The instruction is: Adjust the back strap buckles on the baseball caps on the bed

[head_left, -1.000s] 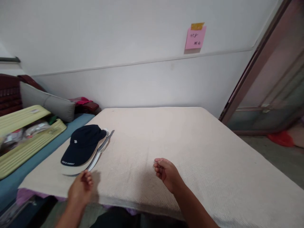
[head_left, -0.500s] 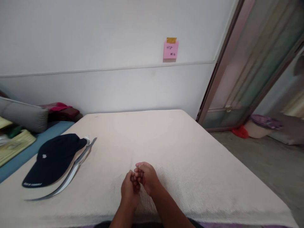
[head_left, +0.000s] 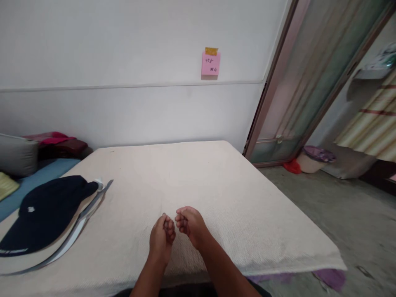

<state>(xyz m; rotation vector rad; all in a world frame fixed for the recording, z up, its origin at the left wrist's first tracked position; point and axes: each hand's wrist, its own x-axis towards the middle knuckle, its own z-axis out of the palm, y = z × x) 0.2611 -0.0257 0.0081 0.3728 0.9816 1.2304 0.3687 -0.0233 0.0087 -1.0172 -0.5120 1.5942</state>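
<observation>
**Two loosely curled hands are hovering near a dark cap**

With the hands as the centre and the wall at twelve, a dark cap is lying between nine and ten o'clock, its brim pointing toward eight. A thin, curved, pale strip is running along the cap's near side, bending between it and the hands. Both are resting on a table covered with cream cloth.

The left hand is curling its fingers inward, and the right hand is doing likewise just beside it at three o'clock, a narrow gap separating them. Both are forming loose fists; their insides are staying hidden. I cannot tell whether either is touching the cloth.

Farther out, a grey pillow is sitting at ten o'clock. A pink note is hanging on the white wall between twelve and one, under yellowish tape. Toward two, a bin is standing on the floor next to a red item, while a striped curtain is hanging beyond.
</observation>
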